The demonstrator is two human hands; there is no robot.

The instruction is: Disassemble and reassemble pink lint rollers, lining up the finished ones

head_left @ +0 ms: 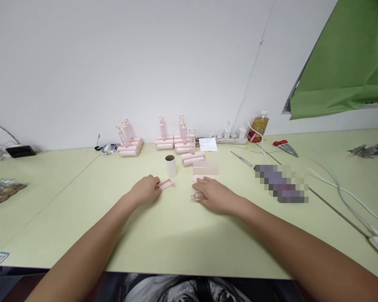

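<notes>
My left hand (145, 188) has its fingers curled round one end of a small pink plastic trough-like part (166, 184) on the table. My right hand (216, 195) lies low over the table with fingers spread. Its fingertips touch a flat pale pink part (198, 178). A clear handle with a looped end (196, 196) sticks out beside the thumb, partly hidden under the hand. Between and beyond my hands stands a white paper roll (170, 166) with a brown core. Behind the right fingertips lies a translucent pink cover (206, 168).
Several pink lint rollers with upright clear handles (192, 142) stand along the wall. At right are a screwdriver (242, 159), a blurred-out object (280, 183), red-handled pliers (285, 147), a drink bottle (258, 126), a power strip (231, 140) and white cables (349, 193).
</notes>
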